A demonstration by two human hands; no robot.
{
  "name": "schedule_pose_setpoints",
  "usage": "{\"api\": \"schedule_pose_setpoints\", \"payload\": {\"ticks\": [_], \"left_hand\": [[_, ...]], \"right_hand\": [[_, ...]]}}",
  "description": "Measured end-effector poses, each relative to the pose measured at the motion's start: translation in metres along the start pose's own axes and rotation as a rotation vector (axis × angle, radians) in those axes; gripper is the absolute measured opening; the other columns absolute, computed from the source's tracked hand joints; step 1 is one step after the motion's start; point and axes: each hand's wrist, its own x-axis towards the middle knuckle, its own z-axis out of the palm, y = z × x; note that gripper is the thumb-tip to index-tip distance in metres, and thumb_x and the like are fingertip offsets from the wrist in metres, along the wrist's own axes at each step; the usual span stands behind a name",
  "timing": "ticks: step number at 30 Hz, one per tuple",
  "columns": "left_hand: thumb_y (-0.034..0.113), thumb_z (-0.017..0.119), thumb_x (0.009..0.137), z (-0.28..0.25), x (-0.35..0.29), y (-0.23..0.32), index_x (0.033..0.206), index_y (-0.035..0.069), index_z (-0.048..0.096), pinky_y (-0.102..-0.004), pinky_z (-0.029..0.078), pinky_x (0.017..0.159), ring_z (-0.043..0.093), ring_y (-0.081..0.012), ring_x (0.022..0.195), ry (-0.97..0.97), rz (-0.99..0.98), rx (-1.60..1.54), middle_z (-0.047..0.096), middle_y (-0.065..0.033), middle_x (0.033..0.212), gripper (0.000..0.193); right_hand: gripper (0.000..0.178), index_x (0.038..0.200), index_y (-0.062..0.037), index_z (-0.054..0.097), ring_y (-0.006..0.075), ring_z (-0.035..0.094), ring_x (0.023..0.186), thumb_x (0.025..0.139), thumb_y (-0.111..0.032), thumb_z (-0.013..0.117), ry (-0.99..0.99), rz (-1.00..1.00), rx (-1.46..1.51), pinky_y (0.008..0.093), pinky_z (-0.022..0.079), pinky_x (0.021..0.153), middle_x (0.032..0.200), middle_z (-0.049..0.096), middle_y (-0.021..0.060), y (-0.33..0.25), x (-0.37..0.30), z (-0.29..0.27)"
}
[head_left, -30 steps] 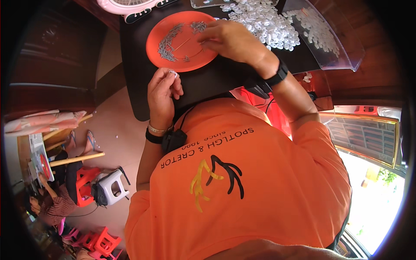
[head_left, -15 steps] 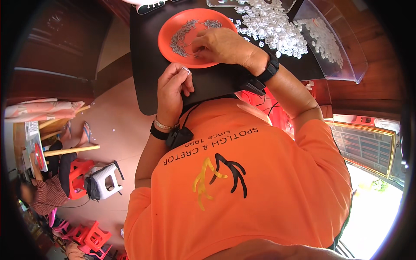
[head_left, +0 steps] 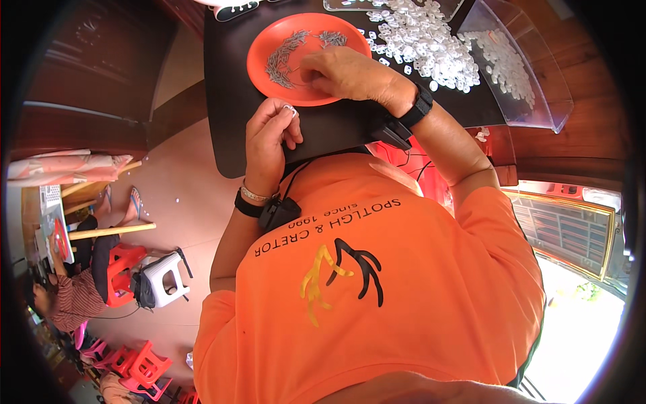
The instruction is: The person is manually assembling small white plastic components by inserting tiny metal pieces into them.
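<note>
My left hand (head_left: 272, 135) is closed at the near edge of the black table, pinching a small white plastic clip (head_left: 289, 110) between thumb and forefinger. My right hand (head_left: 350, 73) reaches over the red plate (head_left: 267, 42), its fingers bent down toward the plate's bottom. Thin grey nail-like pins (head_left: 285, 57) lie in a curved heap on the plate, left of those fingers, with another bunch (head_left: 332, 38) behind the hand. The right fingertips are partly hidden, so whatever they pinch does not show. A big pile of white plastic clips (head_left: 427, 50) spreads across the table to the right.
A clear plastic bin (head_left: 531, 74) with more white pieces stands at the table's right. A black box-like device (head_left: 392, 131) sits by the near edge. At left, a person in a striped top (head_left: 79, 303) is near a white stool (head_left: 165, 279) and red stools (head_left: 124, 275).
My right hand has shifted very slightly over the plate, its fingers drawn a little closer together. My left hand keeps its hold on the white clip.
</note>
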Motion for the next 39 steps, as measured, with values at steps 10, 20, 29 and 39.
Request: {"api": "schedule_pose_setpoints", "payload": {"ticks": [10,20,29,39], "left_hand": [[0.016,0.044,0.093,0.01,0.007,0.014,0.081,0.005,0.05,-0.0208,0.031,0.048,0.042,-0.0084,0.052,0.068,-0.043,0.104,0.046,-0.0004,0.063,0.018],[0.013,0.048,0.089,0.024,0.022,0.018,0.077,0.004,0.05,-0.0202,0.031,0.049,0.04,-0.0059,0.053,0.026,0.047,0.086,0.046,0.0001,0.061,0.016],[0.013,0.044,0.09,0.027,0.022,0.017,0.076,0.006,0.049,-0.0196,0.031,0.048,0.042,-0.0056,0.052,-0.015,0.099,0.196,0.048,0.0011,0.063,0.017],[0.014,0.046,0.091,0.026,0.021,0.013,0.077,0.005,0.049,-0.0192,0.03,0.047,0.04,-0.0046,0.052,-0.019,0.129,0.265,0.045,0.002,0.063,0.017]], "right_hand": [[0.014,0.102,-0.0027,0.059,0.0069,0.054,0.08,0.088,-0.006,0.058,0.148,0.098,0.705,0.0219,0.045,0.07,0.09,0.06,-0.0011,0.013,-0.003,-0.011],[0.017,0.103,-0.0014,0.059,0.0127,0.058,0.094,0.087,-0.005,0.061,0.039,0.031,1.078,0.027,0.046,0.088,0.097,0.062,0.0031,0.0,-0.008,-0.017],[0.013,0.099,-0.0042,0.059,0.0105,0.057,0.09,0.086,-0.004,0.062,0.044,-0.07,0.915,0.0257,0.047,0.084,0.093,0.06,0.0005,-0.008,-0.012,-0.02],[0.01,0.096,-0.0028,0.059,0.0105,0.058,0.088,0.087,-0.005,0.062,0.019,-0.071,0.826,0.0247,0.047,0.08,0.091,0.059,0.0009,-0.01,-0.012,-0.021]]}}
